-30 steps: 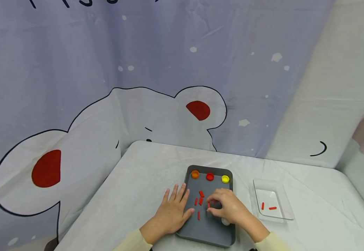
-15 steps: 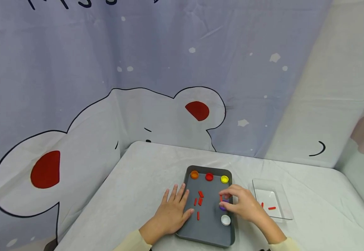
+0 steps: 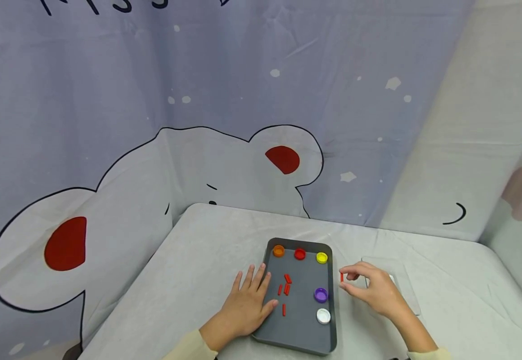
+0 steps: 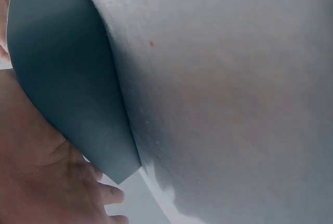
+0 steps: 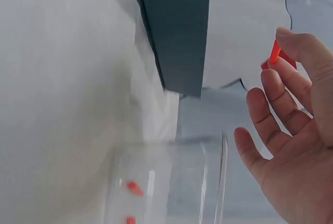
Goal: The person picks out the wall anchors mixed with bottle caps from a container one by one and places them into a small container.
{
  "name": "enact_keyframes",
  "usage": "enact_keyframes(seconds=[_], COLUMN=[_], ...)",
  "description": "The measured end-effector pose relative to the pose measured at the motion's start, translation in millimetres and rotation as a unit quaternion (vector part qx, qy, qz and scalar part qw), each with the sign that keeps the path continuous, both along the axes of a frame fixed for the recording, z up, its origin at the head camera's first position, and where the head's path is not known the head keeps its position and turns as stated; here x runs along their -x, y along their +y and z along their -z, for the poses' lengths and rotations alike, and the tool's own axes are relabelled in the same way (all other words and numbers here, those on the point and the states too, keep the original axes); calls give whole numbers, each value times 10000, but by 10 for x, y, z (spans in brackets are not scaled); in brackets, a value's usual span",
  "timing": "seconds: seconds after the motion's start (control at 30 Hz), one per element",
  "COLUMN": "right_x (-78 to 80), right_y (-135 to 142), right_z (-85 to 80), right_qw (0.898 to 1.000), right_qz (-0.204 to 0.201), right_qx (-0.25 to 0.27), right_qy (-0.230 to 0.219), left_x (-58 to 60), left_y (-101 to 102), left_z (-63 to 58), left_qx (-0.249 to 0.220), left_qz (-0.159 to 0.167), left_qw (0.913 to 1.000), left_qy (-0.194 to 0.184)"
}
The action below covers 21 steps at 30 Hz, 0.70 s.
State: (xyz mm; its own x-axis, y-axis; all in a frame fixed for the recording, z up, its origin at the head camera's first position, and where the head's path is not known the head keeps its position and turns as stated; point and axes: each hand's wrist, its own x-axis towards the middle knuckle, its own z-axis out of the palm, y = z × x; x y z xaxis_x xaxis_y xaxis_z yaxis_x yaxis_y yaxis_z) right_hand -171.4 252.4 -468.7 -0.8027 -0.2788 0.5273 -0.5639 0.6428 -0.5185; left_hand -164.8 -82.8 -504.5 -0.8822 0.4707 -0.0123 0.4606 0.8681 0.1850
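Note:
My right hand (image 3: 375,287) pinches a short red stick (image 3: 342,277) between thumb and forefinger, raised just right of the grey tray (image 3: 299,332). In the right wrist view that stick (image 5: 274,52) points up from the fingertips, the other fingers loosely bent. Spread flat, my left hand (image 3: 244,307) rests over the tray's left edge. Several red sticks (image 3: 284,310) lie in the tray's middle. Behind the right hand, partly hidden by it, stands a clear box (image 3: 408,285); two red sticks (image 5: 135,188) show in it in the right wrist view.
Along the tray's far end sit an orange cap (image 3: 279,250), a red cap (image 3: 300,254) and a yellow cap (image 3: 321,257). A purple cap (image 3: 321,295) and a white cap (image 3: 323,316) line its right side. White cloth (image 3: 206,260) covers the table, with a printed curtain behind.
My right hand has carried the red stick rightward, from over the tray's middle past its right edge, uncovering the purple and white caps. My left hand has stayed in place.

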Motion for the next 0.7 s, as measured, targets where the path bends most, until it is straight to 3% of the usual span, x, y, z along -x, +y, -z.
enact_keyframes(seconds=[0.3,0.7], right_x=[-11,3], right_y=[312,632], right_z=[-55,-67], right_qw=[9967,9925], right_qz=[659,941], right_qx=[6,-38], right_qy=[-484,-782], left_x=[-3,-1], left_y=[-1,-7], left_z=[-21,2], left_qx=[68,99], left_qz=[-32,11], left_qw=[10000,9999], left_qy=[-28,-21])
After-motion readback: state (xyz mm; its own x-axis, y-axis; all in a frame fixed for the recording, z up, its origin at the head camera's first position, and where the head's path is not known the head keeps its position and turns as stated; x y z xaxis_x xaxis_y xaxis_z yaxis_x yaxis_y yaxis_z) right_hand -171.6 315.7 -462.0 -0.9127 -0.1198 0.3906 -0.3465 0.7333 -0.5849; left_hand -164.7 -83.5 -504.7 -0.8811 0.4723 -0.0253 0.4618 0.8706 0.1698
